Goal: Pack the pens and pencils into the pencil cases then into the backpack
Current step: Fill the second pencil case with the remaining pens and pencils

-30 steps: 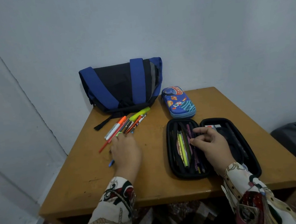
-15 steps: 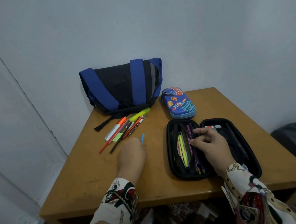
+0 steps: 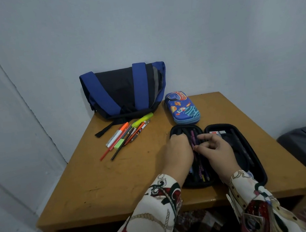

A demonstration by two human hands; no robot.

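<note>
Both hands over open black pencil case (image 3: 246, 149), left hand (image 3: 178, 151) grip hidden, right hand (image 3: 215, 150) pinching purple pen (image 3: 193, 140), loose pens (image 3: 129, 133) near backpack (image 3: 121, 90), blue case (image 3: 182, 107) shut on table (image 3: 103, 187)

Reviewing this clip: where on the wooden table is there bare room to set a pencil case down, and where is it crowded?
Bare: the near-left of the wooden table, between the loose pens and pencils and the front edge; also the far-right corner beyond the open black pencil case. Crowded: the back, with the blue-and-black bag and closed blue patterned case, and around both hands.
</note>
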